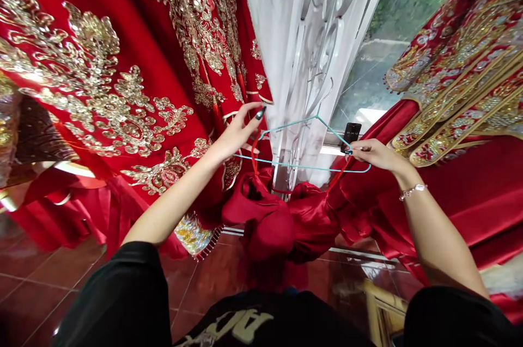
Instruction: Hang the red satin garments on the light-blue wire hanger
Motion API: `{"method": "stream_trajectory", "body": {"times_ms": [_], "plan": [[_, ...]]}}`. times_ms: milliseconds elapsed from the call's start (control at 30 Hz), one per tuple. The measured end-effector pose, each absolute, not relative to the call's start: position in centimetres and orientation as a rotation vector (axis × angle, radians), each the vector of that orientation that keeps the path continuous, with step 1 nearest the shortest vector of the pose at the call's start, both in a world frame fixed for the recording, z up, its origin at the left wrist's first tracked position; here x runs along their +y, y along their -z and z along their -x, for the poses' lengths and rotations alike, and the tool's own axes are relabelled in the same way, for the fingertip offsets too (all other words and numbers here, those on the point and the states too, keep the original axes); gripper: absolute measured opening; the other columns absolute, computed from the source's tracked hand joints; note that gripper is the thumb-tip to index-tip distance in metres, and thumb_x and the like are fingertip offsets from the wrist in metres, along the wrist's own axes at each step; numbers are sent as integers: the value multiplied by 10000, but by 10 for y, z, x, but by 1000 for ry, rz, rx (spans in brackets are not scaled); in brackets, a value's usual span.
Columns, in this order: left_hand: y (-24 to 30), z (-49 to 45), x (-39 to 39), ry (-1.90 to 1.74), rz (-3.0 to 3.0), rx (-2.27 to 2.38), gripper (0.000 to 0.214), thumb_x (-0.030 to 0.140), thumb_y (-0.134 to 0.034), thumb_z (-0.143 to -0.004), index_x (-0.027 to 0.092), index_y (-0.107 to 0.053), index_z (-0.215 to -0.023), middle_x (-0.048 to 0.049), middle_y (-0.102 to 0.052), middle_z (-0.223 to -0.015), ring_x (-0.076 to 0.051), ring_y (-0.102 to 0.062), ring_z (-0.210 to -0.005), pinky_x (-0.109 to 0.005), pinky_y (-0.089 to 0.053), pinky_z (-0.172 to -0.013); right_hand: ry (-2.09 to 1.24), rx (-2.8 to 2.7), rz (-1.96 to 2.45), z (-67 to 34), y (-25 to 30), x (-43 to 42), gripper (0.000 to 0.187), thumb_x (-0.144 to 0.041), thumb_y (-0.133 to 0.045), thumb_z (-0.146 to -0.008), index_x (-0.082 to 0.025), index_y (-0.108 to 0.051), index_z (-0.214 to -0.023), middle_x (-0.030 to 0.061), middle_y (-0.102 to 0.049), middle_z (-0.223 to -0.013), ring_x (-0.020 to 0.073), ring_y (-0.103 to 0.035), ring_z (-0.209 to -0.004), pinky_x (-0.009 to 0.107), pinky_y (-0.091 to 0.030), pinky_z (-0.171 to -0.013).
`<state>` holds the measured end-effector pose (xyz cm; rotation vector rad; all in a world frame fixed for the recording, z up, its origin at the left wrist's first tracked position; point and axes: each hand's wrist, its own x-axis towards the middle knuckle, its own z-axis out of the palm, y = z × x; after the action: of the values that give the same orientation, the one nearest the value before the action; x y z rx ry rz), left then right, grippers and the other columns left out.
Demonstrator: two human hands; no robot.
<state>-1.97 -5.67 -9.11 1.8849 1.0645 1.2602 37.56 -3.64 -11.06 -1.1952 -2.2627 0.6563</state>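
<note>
A thin teal wire hanger (pixel 304 168) is held up in front of me. My left hand (pixel 239 132) pinches its left end, together with a narrow red strap looped there. My right hand (pixel 373 153) grips the hanger's right end, fingers closed, where another red strap crosses. From these straps hangs a plain red satin garment (pixel 281 216), bunched and sagging below the hanger. A bead bracelet sits on my right wrist.
Red robes with heavy gold embroidery hang at left (pixel 122 80) and at right (pixel 461 74). A white sheer curtain (pixel 286 36) and a window lie straight ahead, with a small dark device (pixel 351 134) on the sill. Brown floor tiles (pixel 49 276) lie below.
</note>
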Motion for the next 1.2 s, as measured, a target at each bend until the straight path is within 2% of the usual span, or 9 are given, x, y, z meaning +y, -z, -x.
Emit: {"method": "stream_trajectory", "body": {"times_ms": [100,200,333,433,567,733,900,1000,1200], "plan": [[83,21,-53,-1143,-2265,1564,261,316,-587,-945,215,-654,-1177,-77,-672,-913,-253,-695,-868,-381,-606,-716,-622,-2231,1196,-374,114,-40,497,-682,-593,-789,-205,-576,-650,-45,-429,-516,110,-376,-500,266,-319,-506],[89,31,-72,-1244,-2497,2010,258,305,-482,-990,181,-672,-1112,-142,-679,-1058,-314,-650,-1048,-427,-576,-796,-536,-2181,1171,-374,120,-45,484,-672,-599,-792,-195,-631,-712,5,-576,-631,151,-505,-599,292,-425,-607],[137,49,-102,-847,-2903,1354,321,315,-393,-1021,196,-691,-1023,-95,-697,-1030,-238,-646,-995,-403,-537,-916,-523,-2129,1184,-376,133,-54,462,-631,-620,-801,-185,-715,-879,76,-725,-877,235,-649,-813,361,-516,-795],[185,62,-105,-412,-2722,905,300,304,-396,-1017,206,-678,-982,-55,-697,-985,-188,-656,-939,-345,-506,-941,-496,-2053,1222,-377,142,-57,422,-591,-605,-824,-195,-729,-904,90,-757,-961,276,-685,-924,404,-528,-891],[214,78,-94,-282,-2400,950,241,354,-447,-973,184,-593,-886,-52,-646,-884,-180,-603,-816,-296,-480,-778,-459,-1985,1236,-379,150,-54,357,-539,-625,-813,-209,-742,-881,80,-774,-990,287,-697,-969,420,-534,-937],[195,87,-87,-266,-2304,986,255,443,-521,-907,205,-464,-834,-5,-534,-837,-156,-490,-755,-273,-438,-728,-477,-1926,1238,-378,154,-49,332,-533,-662,-783,-222,-757,-848,67,-786,-972,286,-704,-964,414,-550,-917],[178,93,-78,-210,-2456,987,110,296,-585,-848,218,-529,-901,-4,-603,-882,-175,-559,-818,-277,-443,-777,-446,-1860,1295,-378,155,-46,291,-499,-680,-771,-225,-768,-816,73,-787,-949,292,-705,-963,421,-552,-913],[176,94,-76,-386,-2628,1039,85,225,-540,-889,233,-616,-925,-33,-655,-913,-208,-595,-919,-324,-458,-860,-428,-1827,1311,-379,155,-41,246,-456,-689,-751,-230,-771,-805,57,-789,-907,282,-700,-898,423,-553,-880],[202,77,-94,-1349,-2482,1494,225,315,-517,-953,235,-720,-899,-95,-654,-1086,-239,-604,-965,-380,-517,-799,-407,-1811,1278,-382,158,-33,228,-410,-674,-742,-215,-765,-815,76,-785,-934,280,-697,-904,412,-549,-845]]}}
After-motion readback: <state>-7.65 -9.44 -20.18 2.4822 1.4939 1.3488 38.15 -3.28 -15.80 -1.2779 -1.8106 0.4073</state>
